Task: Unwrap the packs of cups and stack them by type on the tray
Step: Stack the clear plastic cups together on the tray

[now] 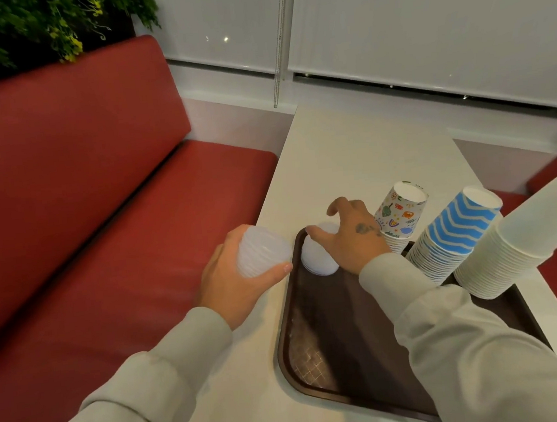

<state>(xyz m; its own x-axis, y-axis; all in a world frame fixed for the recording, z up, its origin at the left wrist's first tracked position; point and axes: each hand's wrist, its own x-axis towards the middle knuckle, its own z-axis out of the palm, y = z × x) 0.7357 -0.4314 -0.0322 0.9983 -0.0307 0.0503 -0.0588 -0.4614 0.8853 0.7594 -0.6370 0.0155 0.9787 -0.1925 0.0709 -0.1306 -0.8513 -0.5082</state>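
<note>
A brown tray (pixel 321 353) lies on the white table. Along its right side stand three upside-down stacks: plain white cups (pixel 518 238), blue zigzag cups (pixel 456 231) and colourful patterned cups (pixel 398 213). My left hand (pixel 239 276) grips a short stack of translucent plastic cups (pixel 260 250) just left of the tray's far corner. My right hand (pixel 351 234) rests with spread fingers on another stack of translucent cups (pixel 319 256) standing in the tray's far left corner, thumb on its top.
The white table (pixel 360 155) runs away toward a window with lowered blinds. A red bench seat (pixel 102 234) lies left of the table, with green plants (pixel 31 27) above its back. Another red seat shows at the far right.
</note>
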